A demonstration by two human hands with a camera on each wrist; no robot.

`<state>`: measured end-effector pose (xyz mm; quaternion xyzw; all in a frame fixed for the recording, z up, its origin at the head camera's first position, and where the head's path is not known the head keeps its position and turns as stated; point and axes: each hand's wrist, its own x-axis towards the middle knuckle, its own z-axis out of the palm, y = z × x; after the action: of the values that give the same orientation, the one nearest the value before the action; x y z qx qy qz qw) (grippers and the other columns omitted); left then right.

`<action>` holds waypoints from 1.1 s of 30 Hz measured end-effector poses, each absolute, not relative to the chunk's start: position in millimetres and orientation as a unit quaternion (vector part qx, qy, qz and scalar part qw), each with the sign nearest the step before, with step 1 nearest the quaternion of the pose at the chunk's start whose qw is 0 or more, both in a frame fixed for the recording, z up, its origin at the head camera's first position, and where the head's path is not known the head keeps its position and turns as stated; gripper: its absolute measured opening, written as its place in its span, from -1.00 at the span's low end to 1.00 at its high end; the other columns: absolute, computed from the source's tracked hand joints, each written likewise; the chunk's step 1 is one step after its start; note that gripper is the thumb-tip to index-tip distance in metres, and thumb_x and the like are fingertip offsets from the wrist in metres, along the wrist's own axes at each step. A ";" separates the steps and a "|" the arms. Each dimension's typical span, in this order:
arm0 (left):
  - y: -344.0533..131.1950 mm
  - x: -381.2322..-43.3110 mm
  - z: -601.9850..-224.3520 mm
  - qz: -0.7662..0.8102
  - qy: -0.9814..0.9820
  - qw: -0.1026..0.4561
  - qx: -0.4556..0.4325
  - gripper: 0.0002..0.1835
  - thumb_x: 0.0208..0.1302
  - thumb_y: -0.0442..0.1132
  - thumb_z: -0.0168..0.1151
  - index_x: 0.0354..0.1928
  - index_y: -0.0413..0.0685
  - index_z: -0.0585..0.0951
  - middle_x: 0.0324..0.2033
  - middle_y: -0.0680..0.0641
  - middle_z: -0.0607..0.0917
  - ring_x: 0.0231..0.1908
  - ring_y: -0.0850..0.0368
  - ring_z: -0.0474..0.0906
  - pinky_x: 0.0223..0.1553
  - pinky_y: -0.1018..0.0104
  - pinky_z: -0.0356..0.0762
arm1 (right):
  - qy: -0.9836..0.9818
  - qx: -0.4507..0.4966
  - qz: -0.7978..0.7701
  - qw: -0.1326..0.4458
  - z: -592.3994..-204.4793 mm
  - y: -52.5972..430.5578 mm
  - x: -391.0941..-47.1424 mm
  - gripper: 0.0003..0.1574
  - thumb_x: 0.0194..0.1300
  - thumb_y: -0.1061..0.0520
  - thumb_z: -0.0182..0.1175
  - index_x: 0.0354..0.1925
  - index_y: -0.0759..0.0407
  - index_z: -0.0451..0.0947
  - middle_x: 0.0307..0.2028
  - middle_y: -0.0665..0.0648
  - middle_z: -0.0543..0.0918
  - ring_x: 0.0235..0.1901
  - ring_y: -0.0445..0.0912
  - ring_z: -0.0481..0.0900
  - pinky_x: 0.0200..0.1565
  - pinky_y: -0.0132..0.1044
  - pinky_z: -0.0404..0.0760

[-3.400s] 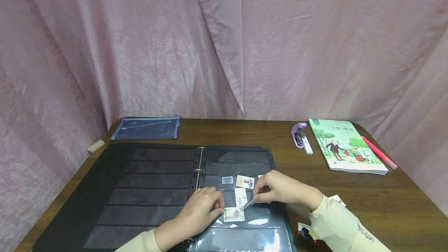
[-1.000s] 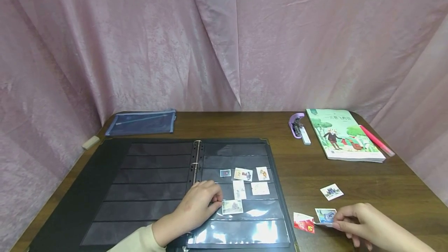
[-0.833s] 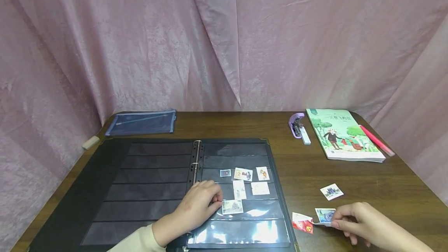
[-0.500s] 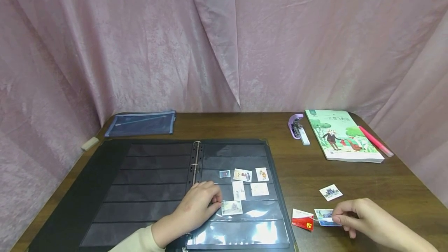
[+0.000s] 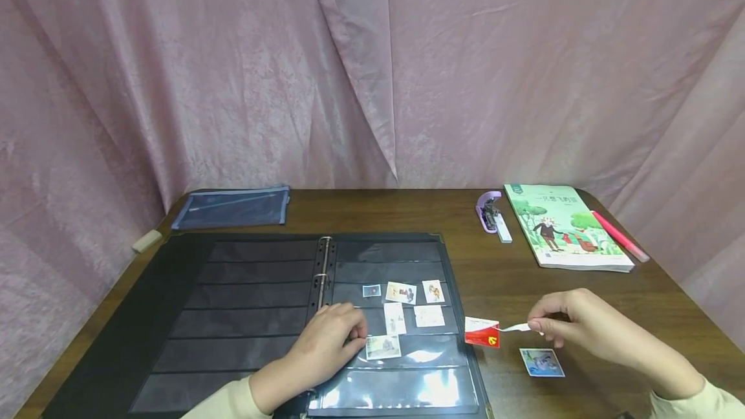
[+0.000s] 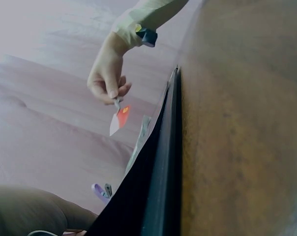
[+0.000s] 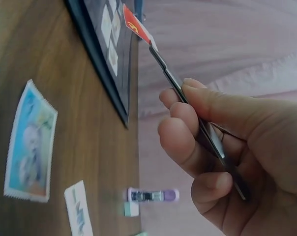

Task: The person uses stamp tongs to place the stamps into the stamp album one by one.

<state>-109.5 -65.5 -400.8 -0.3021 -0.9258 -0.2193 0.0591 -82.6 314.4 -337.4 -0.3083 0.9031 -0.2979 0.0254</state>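
My right hand pinches a pair of metal tweezers in the air just right of the album. The tweezer tips grip a red-and-white stamp with a yellow emblem by its edge, above the album's right border. Across the open black stamp album, my left hand rests near the ring spine, its fingers loosely bent. Its fingertips lie next to a pale stamp on the right page; whether they touch it cannot be told. Several other stamps, such as a small blue one, lie on that page.
On the wooden table, a blue stamp lies below my right hand. Further back are a purple stapler, a green picture book, a red pen, a blue mesh pouch and an eraser.
The red-and-white stamp has risen from the table and moved up-left to the album's edge, held in the tweezers. My right hand travelled with it. The left hand stayed put.
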 end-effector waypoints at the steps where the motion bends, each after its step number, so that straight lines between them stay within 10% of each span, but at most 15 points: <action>1: -65.7 -109.4 -400.9 -0.219 -0.926 0.061 -0.302 -0.78 -0.07 -0.18 0.35 -0.58 0.20 0.44 -0.61 0.26 0.36 -0.49 0.42 0.23 -0.36 0.43 0.22 | 0.901 -0.311 -0.300 0.027 -336.4 310.9 -85.8 -0.90 0.18 0.18 0.13 -0.42 -0.01 0.55 -0.59 -0.16 0.53 -0.63 -0.44 0.44 -0.59 -0.48 0.44; 33: -66.2 -110.2 -402.5 -0.231 -0.922 0.060 -0.306 -0.75 -0.12 -0.16 0.38 -0.60 0.20 0.43 -0.61 0.25 0.35 -0.49 0.43 0.22 -0.39 0.49 0.18 | 0.907 -0.325 -0.257 0.076 -356.8 240.5 -136.5 -0.86 0.18 0.09 0.14 -0.43 0.10 0.60 -0.56 -0.02 0.61 -0.63 -0.40 0.45 -0.52 -0.51 0.46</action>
<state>-110.2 -66.2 -402.5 -0.3059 -0.9217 -0.2307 0.0601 -136.5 240.5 -356.8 -0.3247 0.9071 -0.2568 0.0759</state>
